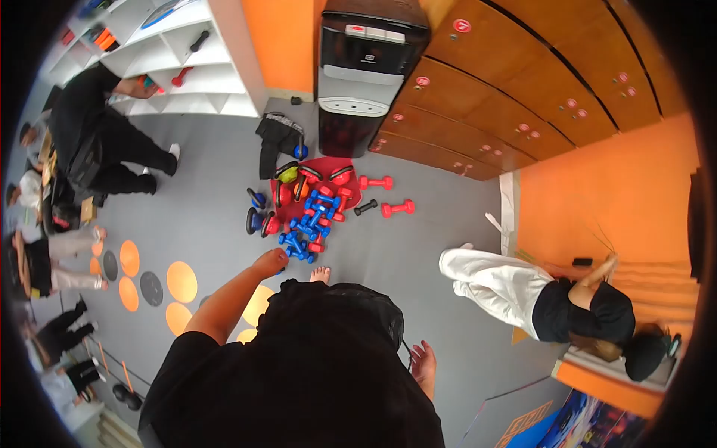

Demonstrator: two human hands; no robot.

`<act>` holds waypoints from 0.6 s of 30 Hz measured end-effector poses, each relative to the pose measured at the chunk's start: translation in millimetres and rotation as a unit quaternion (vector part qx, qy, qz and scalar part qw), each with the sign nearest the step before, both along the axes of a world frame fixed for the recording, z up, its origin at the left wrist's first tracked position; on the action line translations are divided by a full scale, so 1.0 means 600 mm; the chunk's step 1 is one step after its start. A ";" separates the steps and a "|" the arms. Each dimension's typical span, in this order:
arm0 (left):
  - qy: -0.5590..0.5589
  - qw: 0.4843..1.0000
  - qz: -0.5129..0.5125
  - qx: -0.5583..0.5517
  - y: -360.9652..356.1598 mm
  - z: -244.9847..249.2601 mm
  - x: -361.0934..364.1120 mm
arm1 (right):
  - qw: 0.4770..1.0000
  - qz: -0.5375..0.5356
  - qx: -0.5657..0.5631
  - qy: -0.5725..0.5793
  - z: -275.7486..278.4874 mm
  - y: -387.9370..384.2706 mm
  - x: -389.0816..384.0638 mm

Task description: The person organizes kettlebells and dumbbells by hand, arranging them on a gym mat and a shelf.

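Note:
My left hand [270, 261] is closed at the near edge of a weight pile, and a bit of blue shows below the fingers, like the end of a small dumbbell. Right beside it on the floor lie blue dumbbells [312, 224] in a heap, mixed with red dumbbells [338, 205]. Kettlebells, including a yellow-green kettlebell [287, 174] and an orange kettlebell [301, 189], stand around the far side on a red mat [352, 200]. Low at my right side, my right hand [424, 364] holds nothing, its fingers apart.
White shelves [216, 75] and a black water dispenser [357, 123] stand ahead, beside brown lockers [463, 97]. A person in black [97, 134] reaches into the shelves. Another person in white trousers [493, 280] is at right. Black cloth [278, 142] lies near the pile.

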State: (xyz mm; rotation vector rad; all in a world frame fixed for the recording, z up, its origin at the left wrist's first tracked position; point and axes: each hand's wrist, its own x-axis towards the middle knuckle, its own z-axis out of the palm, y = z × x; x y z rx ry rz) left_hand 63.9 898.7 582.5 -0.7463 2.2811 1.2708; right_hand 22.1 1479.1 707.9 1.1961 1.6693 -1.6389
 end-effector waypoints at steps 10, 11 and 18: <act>0.066 0.943 0.326 -0.013 0.193 -0.006 -0.029 | 0.958 0.272 -0.086 -0.008 -0.082 0.019 -0.499; 0.075 0.937 0.340 -0.006 0.214 0.013 -0.057 | 0.954 0.287 -0.089 -0.012 -0.083 -0.007 -0.547; -0.007 0.966 0.239 -0.096 0.232 0.109 -0.225 | 0.920 0.340 -0.172 -0.090 -0.162 -0.178 -0.709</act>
